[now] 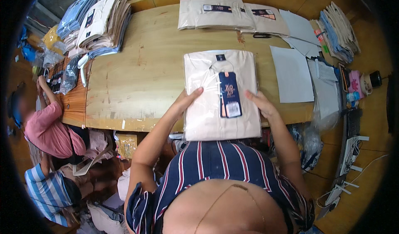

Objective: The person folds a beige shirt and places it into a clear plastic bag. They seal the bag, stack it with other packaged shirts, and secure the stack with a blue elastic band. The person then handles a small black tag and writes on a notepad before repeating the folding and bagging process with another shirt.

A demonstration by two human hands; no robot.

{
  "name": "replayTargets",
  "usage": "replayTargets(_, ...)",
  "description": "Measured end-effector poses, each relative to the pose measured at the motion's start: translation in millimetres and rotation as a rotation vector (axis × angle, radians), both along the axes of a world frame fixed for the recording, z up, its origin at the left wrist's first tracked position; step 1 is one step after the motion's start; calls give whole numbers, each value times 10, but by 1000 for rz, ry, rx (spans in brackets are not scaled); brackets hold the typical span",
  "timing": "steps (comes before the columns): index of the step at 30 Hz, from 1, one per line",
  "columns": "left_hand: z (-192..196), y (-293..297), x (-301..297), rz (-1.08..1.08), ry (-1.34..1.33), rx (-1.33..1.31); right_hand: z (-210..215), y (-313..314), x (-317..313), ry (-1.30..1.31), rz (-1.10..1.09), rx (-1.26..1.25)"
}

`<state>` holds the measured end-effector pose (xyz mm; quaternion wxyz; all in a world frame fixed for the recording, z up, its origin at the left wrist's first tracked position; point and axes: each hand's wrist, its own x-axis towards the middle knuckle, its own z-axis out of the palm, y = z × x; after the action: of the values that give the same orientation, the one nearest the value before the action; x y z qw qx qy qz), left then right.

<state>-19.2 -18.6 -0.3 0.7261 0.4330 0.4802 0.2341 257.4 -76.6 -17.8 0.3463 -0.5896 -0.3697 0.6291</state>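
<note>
Between my two hands is a folded cream shirt (pixel 201 117) in a clear plastic bag, held over the table's front edge. A dark navy hang tag (pixel 230 90) with an orange top and a white barcode label lies on its front, under the shiny film. My left hand (pixel 186 102) grips the left edge, thumb on top and fingers hidden beneath. On the opposite edge my right hand (pixel 262 104) does the same, its thumb resting on the bag. The shirt's collar side points away from me.
Folded bagged shirts (pixel 224 16) lie along the table's (pixel 137 76) far edge. A tall shirt stack (pixel 102 22) stands back left, near a white handheld tool (pixel 83 68). White sheets (pixel 291 74) and another garment stack (pixel 338 32) are at right. A person in pink (pixel 52 126) works at left.
</note>
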Motion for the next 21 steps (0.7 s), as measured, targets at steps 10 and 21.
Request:
replayTargets(10, 925, -262, 853, -847, -81, 1420, 1073, 1338, -661, -1083, 490, 953)
replayTargets(21, 250, -437, 1717, -1312, 72, 1322, 447, 1844, -1202, -843, 1047, 323)
